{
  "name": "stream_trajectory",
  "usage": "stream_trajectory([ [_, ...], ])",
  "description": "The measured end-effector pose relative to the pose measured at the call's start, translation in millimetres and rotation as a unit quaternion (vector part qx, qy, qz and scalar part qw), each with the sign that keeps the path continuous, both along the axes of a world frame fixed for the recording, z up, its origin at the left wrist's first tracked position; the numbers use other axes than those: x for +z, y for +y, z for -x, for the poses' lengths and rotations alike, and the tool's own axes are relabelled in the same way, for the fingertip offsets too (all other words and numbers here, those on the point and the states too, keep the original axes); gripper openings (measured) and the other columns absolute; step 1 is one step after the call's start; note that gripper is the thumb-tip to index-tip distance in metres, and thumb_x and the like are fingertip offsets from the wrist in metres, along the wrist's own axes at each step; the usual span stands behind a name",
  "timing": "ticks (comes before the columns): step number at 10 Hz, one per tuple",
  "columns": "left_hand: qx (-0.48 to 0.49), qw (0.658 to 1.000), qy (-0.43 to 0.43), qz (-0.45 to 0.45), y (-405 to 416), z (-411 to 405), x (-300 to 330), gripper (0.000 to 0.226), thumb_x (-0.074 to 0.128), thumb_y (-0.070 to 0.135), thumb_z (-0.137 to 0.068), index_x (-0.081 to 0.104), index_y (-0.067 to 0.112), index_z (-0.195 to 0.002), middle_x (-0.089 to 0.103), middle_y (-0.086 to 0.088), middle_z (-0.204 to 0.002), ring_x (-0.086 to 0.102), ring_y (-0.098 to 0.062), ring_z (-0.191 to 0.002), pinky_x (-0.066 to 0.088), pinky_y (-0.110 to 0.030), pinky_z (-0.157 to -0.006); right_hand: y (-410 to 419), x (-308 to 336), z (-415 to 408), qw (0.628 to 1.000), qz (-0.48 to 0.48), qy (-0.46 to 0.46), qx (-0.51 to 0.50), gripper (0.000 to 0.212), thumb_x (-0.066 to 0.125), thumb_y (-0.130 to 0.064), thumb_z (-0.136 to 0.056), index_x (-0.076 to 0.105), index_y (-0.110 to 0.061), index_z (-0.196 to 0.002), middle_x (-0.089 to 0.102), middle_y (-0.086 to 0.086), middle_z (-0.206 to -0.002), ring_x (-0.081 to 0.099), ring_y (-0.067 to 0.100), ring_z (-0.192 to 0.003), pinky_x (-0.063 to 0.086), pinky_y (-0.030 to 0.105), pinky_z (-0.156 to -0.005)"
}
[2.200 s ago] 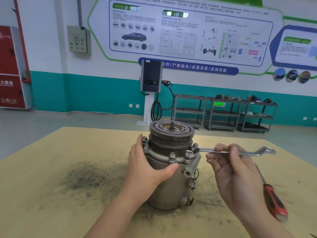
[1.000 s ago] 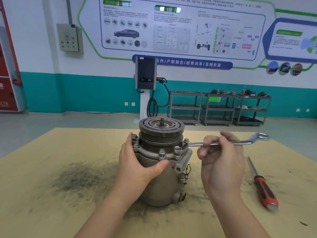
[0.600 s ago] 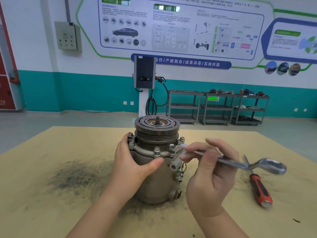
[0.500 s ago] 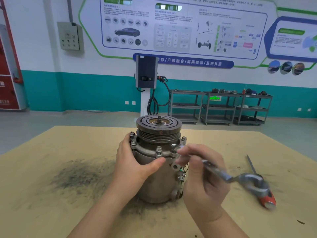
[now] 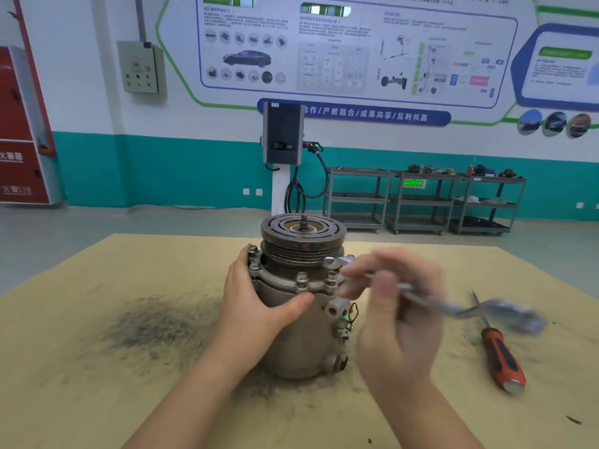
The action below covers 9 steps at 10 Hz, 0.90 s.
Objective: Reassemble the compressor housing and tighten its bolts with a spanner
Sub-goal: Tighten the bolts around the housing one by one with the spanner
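The grey metal compressor (image 5: 301,338) stands upright on the wooden table (image 5: 97,367), its dark grooved pulley on top. Several bolts (image 5: 302,277) ring its flange. My left hand (image 5: 259,306) grips the housing from the left, thumb across the front just under the flange. My right hand (image 5: 393,315), blurred by motion, holds the silver spanner (image 5: 431,301) by its shaft. The spanner's near end sits at the flange's right side, close to a bolt; its far end points right and down over the table.
A red-handled screwdriver (image 5: 499,356) lies on the table to the right, under the spanner's far end. A dark sooty patch (image 5: 149,325) spreads left of the compressor. Shelving carts and a wall charger stand behind, off the table.
My right hand swung the spanner handle from level and pointing right toward me and downward, then back up a little. My left hand kept its grip on the housing.
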<state>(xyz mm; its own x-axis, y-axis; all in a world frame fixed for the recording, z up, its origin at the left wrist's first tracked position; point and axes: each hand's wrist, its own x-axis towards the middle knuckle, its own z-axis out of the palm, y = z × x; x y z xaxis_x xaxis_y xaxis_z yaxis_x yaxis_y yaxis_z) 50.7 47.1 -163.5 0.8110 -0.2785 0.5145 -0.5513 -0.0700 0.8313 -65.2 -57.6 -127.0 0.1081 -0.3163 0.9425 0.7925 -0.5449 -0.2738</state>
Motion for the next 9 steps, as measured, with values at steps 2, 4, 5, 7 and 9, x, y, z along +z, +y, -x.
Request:
stream_trajectory([
  [2,-0.03,0.999,0.019,0.003,3.8,6.9,3.8,0.116,0.072,0.071,-0.043,0.025,0.041,-0.145,0.04,0.018,-0.14,0.039,-0.005,-0.135,0.035,-0.037,-0.116,-23.9,15.3,2.4,0.935,-0.313,0.04,0.16,0.019,0.03,-0.007,-0.1,0.047,-0.014,-0.097,0.062,0.006,-0.062,0.051,0.019,-0.045,0.044,0.022,-0.05],
  [4,-0.033,0.999,0.03,0.01,3.9,9.6,7.0,0.087,0.073,0.07,-0.043,0.026,0.063,-0.116,0.041,0.032,-0.126,0.041,-0.002,-0.129,0.037,-0.03,-0.109,-36.5,15.4,-5.6,0.875,-0.393,0.107,0.262,0.023,0.027,0.0,-0.099,0.047,-0.008,-0.093,0.059,0.009,-0.058,0.048,0.019,-0.041,0.042,0.023,-0.044],
  [5,-0.038,0.999,0.033,0.005,3.5,10.1,7.4,0.09,0.073,0.07,-0.044,0.023,0.061,-0.119,0.041,0.031,-0.126,0.041,-0.002,-0.129,0.038,-0.03,-0.108,-38.0,14.1,-5.7,0.876,-0.385,0.11,0.269,0.023,0.027,-0.004,-0.102,0.047,-0.008,-0.093,0.06,0.008,-0.058,0.049,0.019,-0.042,0.043,0.023,-0.045],
  [7,-0.026,0.999,0.031,0.007,2.8,6.4,4.9,0.102,0.074,0.071,-0.046,0.024,0.05,-0.133,0.042,0.018,-0.138,0.041,-0.005,-0.132,0.039,-0.04,-0.113,-15.0,-2.9,-4.9,0.993,-0.098,0.01,0.058,0.019,0.038,-0.026,-0.105,0.052,-0.013,-0.104,0.065,0.004,-0.079,0.062,0.018,-0.056,0.051,0.027,-0.055],
  [9,-0.021,0.999,0.029,-0.004,3.2,1.4,1.7,0.115,0.073,0.062,-0.046,0.027,0.034,-0.148,0.041,0.005,-0.147,0.041,-0.015,-0.137,0.038,-0.037,-0.111,2.6,-11.5,-1.2,0.991,0.112,0.051,-0.06,0.014,0.064,-0.024,-0.092,0.071,-0.014,-0.1,0.071,-0.005,-0.093,0.068,0.009,-0.082,0.056,0.03,-0.074],
])
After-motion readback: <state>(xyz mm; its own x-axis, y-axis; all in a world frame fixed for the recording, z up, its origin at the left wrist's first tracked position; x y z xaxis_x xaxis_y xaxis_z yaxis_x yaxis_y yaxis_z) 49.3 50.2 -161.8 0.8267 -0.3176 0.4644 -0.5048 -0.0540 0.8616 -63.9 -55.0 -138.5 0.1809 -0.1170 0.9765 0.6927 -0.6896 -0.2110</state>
